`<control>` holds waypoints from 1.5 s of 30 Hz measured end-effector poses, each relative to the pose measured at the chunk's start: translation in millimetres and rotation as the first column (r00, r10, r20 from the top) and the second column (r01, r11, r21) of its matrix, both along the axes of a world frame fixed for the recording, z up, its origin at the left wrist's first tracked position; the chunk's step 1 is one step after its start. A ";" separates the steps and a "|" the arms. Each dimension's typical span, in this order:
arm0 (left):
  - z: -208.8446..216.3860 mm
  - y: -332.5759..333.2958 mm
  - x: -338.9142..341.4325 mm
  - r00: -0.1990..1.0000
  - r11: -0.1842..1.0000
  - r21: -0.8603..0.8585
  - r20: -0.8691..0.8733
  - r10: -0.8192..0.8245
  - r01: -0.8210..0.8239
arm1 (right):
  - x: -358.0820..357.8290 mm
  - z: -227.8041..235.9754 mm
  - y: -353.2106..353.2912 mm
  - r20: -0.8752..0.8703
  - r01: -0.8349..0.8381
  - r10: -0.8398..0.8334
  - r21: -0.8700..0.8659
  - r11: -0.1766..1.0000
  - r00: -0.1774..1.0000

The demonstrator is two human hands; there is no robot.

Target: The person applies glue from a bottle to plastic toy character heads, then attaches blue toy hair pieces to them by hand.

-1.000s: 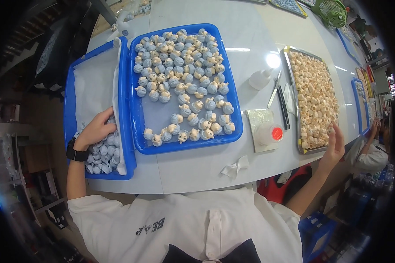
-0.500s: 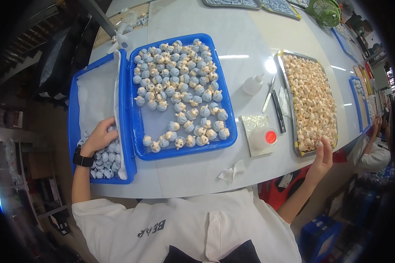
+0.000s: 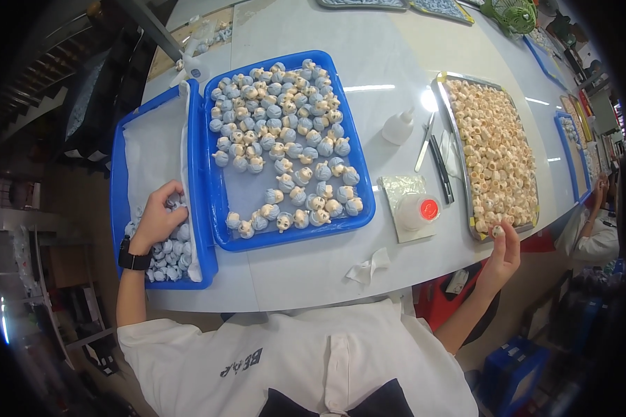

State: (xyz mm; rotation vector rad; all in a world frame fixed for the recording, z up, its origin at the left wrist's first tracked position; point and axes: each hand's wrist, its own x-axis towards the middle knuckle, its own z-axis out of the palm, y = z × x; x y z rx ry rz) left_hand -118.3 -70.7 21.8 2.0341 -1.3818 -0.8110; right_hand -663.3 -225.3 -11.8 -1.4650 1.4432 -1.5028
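My left hand (image 3: 158, 219), with a dark watch on its wrist, reaches into a blue bin (image 3: 118, 174) at the left. Its fingers curl among small pale-blue moulded pieces (image 3: 170, 258); whether one is gripped is hidden. My right hand (image 3: 502, 256) pinches a small peach doll-head piece (image 3: 497, 231) between thumb and fingers, just off the near end of a metal tray (image 3: 476, 212). That tray is full of similar peach hollow pieces (image 3: 497, 149). Between the hands, a blue tray (image 3: 292, 235) holds many peach heads with pale-blue hair (image 3: 278, 111), loosely spread toward the front.
A white squeeze bottle (image 3: 398, 128), tweezers (image 3: 425, 142) and a black pen-like tool (image 3: 441, 169) lie right of the blue tray. Closer to me are a red-topped jar (image 3: 419, 211) on a pad and a crumpled tissue (image 3: 368, 267). A green fan (image 3: 515, 15) stands far right.
My right hand has moved slightly left and down with the peach piece. My left hand stays in the bin, its fingers a little more bent. The view has shifted slightly.
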 end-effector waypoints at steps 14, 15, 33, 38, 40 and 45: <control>16.8 8.2 4.3 0.931 0.944 -0.243 -0.342 0.131 -0.223 | 12.8 -3.9 3.5 0.064 -0.050 0.048 0.033 0.998 0.997; 17.1 6.0 3.2 0.934 0.957 -0.196 -0.327 0.141 -0.213 | 14.0 -3.9 3.4 0.072 -0.057 0.055 0.025 0.998 0.996; 54.0 57.6 -79.5 0.017 0.896 -0.228 -0.971 -0.240 -0.382 | 30.5 23.1 29.9 0.349 -0.177 0.196 -0.088 0.980 0.916; 5.0 28.1 -182.0 -0.537 0.992 0.015 -0.840 0.081 0.125 | 108.3 47.8 54.6 0.060 -0.958 0.957 -0.041 0.285 0.283; -7.9 10.0 -197.8 -0.604 0.995 0.049 -0.791 0.093 0.090 | 147.8 39.5 60.9 0.026 -0.946 0.947 0.059 0.317 0.319; -18.4 -2.5 -214.9 -0.523 0.997 0.072 -0.849 0.075 0.026 | 145.1 24.3 65.1 0.242 -0.934 0.902 0.110 0.339 0.356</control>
